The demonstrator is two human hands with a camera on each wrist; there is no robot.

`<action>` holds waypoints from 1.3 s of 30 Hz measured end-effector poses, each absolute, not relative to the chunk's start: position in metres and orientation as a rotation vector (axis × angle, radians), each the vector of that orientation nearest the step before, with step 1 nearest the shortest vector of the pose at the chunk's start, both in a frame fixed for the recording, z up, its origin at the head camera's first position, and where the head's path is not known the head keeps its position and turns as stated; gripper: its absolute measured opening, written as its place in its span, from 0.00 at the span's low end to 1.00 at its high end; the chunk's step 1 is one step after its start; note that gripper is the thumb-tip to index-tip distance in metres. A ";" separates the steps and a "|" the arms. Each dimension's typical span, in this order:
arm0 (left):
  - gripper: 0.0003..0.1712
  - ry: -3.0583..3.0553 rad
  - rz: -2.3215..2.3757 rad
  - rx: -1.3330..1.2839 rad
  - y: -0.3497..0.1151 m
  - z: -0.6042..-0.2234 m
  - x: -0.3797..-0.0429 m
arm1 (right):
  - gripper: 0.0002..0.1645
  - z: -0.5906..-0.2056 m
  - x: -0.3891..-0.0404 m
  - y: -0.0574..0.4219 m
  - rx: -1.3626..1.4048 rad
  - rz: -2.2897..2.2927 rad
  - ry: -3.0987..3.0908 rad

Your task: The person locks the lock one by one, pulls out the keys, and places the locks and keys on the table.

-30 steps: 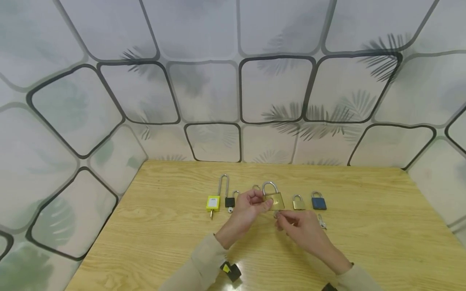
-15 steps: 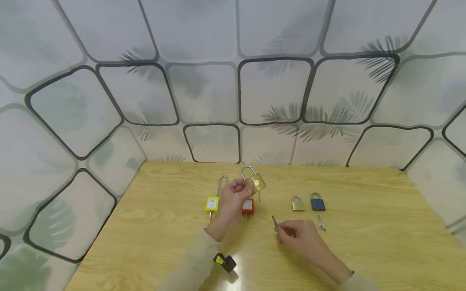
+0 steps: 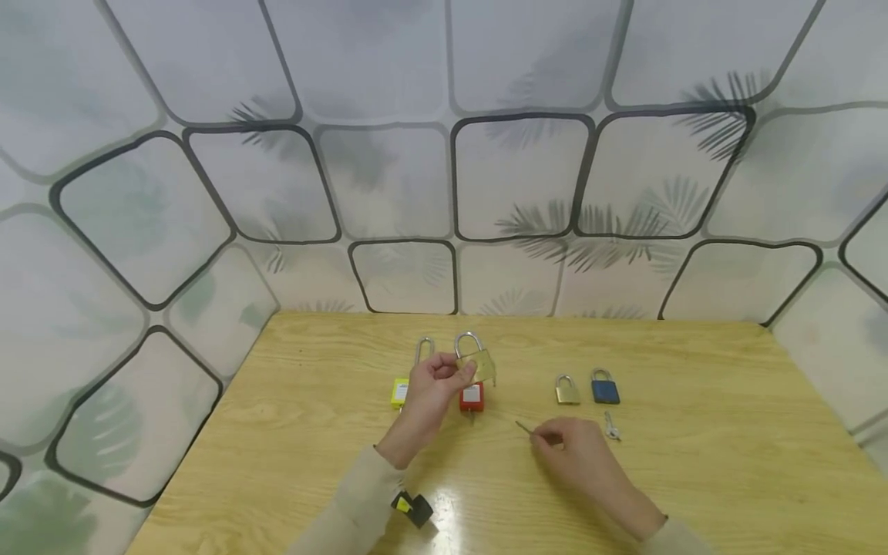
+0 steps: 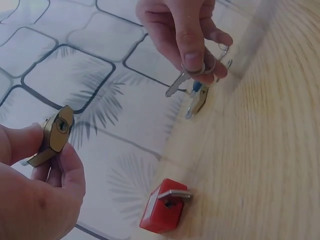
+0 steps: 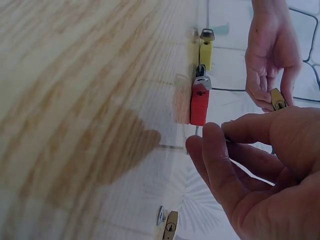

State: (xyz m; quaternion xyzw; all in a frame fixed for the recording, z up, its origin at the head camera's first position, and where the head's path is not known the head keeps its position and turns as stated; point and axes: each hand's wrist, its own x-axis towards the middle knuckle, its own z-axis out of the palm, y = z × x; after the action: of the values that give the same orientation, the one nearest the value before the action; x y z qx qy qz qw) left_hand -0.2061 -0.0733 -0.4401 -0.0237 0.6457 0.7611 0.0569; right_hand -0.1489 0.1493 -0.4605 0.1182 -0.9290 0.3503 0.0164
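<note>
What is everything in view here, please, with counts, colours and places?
Large padlock: 1, brass, in left hand.
Held key: 1, silver, in right hand.
Red padlock: 1, red, right of left hand.
Yellow padlock: 1, yellow, partly behind left hand.
Long shackle: 1, silver, beyond left hand.
Unclear item: 1, dark, between yellow and red padlocks.
Blue padlock: 1, blue, rightmost padlock.
Small padlock: 1, brass, left of blue padlock.
Loose keys: count unclear, silver, before blue padlock.
Boxy device: 1, black-yellow, beside left sleeve.
Table: 1, wood-coloured, beneath.
Patterned backdrop: 1, pale, behind table.
Sleeves: 2, pale, on forearms.
Left hand, right hand: 1 each, bare, over table.
</note>
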 end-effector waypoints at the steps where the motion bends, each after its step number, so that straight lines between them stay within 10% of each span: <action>1: 0.15 1.958 2.306 -0.074 -0.075 -0.441 -0.206 | 0.03 -0.461 -0.149 0.149 0.357 1.093 -2.889; 39: 0.13 1.995 2.246 -0.065 -0.077 -0.453 -0.199 | 0.13 -0.467 -0.162 0.139 0.465 0.860 -3.015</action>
State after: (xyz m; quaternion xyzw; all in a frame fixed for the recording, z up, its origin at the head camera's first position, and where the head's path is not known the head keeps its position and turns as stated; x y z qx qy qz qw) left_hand -0.1994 -0.0769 -0.4526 -0.0216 0.6623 0.7458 0.0684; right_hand -0.1620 0.1392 -0.4667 0.1468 -0.9512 0.2712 -0.0141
